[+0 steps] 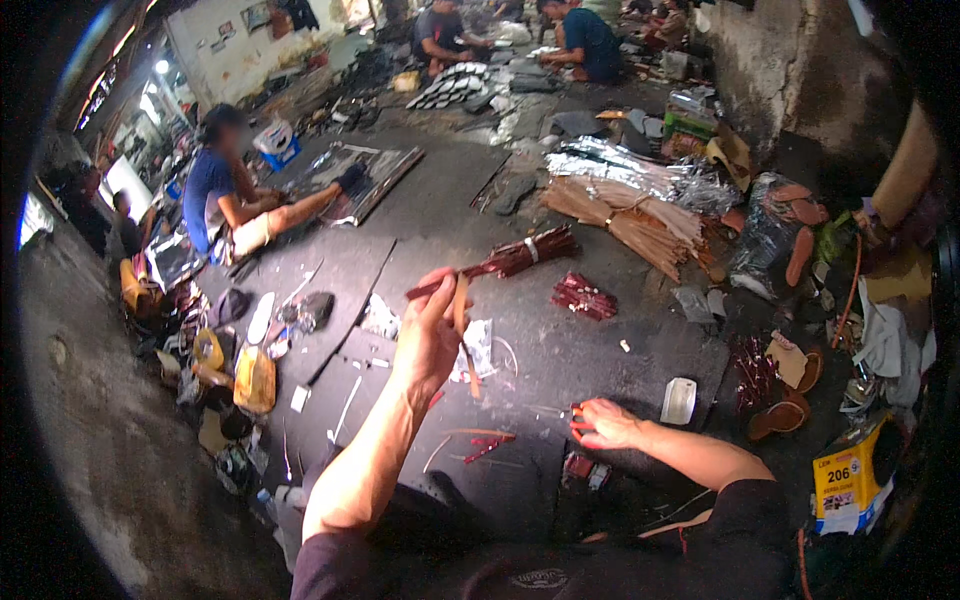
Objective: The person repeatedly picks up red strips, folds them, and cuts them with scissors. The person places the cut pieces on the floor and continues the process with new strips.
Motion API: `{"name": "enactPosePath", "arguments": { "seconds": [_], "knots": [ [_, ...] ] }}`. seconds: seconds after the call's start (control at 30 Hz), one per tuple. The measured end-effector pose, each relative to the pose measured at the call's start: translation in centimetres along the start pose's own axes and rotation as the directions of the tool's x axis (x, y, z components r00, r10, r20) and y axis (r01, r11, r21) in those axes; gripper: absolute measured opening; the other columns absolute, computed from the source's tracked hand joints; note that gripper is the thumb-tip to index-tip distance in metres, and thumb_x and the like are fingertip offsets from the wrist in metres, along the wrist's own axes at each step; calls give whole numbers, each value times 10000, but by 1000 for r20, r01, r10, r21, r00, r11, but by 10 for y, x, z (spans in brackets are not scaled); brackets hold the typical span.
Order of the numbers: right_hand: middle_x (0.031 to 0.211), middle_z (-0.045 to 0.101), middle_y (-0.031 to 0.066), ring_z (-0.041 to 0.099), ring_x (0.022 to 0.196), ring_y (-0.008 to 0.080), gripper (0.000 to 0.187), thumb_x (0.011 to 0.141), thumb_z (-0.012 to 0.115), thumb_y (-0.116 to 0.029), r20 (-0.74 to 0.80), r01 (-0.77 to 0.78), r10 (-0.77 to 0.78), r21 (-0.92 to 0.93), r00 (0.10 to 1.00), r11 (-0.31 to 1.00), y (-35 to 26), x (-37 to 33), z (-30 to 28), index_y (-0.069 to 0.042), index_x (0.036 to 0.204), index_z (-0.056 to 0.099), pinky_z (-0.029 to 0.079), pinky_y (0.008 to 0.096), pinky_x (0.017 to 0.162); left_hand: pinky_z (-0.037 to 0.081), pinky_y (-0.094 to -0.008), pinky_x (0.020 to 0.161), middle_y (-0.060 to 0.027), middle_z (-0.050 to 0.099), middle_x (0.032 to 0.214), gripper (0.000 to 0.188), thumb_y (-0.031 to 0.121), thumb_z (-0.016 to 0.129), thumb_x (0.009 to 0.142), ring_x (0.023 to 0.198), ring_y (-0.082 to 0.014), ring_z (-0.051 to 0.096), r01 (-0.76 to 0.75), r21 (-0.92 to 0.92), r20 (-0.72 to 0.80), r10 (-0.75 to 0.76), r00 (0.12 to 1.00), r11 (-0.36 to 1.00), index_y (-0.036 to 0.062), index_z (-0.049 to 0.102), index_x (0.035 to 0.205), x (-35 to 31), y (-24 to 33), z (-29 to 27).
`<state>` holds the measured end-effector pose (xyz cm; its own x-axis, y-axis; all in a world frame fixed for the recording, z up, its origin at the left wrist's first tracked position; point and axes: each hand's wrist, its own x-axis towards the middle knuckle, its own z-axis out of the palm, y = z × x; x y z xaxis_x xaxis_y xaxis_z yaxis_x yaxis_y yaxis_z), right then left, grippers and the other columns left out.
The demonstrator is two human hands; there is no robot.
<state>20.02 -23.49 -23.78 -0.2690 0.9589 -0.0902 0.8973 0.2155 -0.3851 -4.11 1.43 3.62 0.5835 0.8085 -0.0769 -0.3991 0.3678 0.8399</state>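
My left hand point(428, 335) is raised over the dark floor, fingers pinched on a tan strip point(461, 310) that hangs down. A short dark red piece sticks out at its fingertips. Just beyond lies a bundle of dark red strips point(535, 252) with a pale tie round it; a smaller dark red bundle point(583, 297) is to its right. Low at the right, my right hand point(608, 426) is closed on a tool with orange-red handles point(579, 425) and a thin metal end pointing left; its exact kind is unclear. Loose red strips point(488, 446) lie between my arms.
A white plastic tray point(679, 401) sits right of my right hand. Farther off are tied tan strips point(625, 215) and silvery sheeting point(610, 158). Sandals point(779, 415) and a yellow bag point(848, 480) are at right, a yellow jug point(255, 380) at left. A person point(225, 190) sits far left; others work behind.
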Motion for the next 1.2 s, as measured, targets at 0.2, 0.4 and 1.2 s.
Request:
{"name": "enactPosePath", "arguments": {
  "seconds": [0.2, 0.4, 1.2],
  "knots": [
    [1151, 578, 226, 569, 1117, 382, 658, 750, 738, -142, 274, -284, 268, 19, 924, 959, 9, 7, 0, 4, 1303, 414, 494, 446, 933, 456, -299, 873, -62, 640, 1093, 329, 214, 678, 931, 1012, -170, 578, -72, -27, 1, 72, 997, 997, 48, 576, 1197, -1, -6, 7],
    [893, 681, 198, 663, 805, 344, 333, 749, 683, -288, 487, -429, 335, 92, 806, 898, -5, 18, -37, 5, 893, 624, 520, 459, 724, 516, -308, 889, -69, 655, 1088, 315, 187, 664, 943, 971, -150, 632, -119, -23, 8, 119, 993, 993, 46, 572, 1210, -2, -4, 4],
    [759, 539, 28, 560, 706, 123, 838, 923, 312, -730, 24, -19, -3, 854, 1000, 519, -114, 56, -230, -1, 1276, 526, 462, 297, 646, 540, -303, 905, -40, 610, 1108, 321, 194, 605, 977, 1012, -147, 608, 215, -416, 137, -173, 975, 884, 127, 531, 1282, 2, -27, 3]
  ]
}}
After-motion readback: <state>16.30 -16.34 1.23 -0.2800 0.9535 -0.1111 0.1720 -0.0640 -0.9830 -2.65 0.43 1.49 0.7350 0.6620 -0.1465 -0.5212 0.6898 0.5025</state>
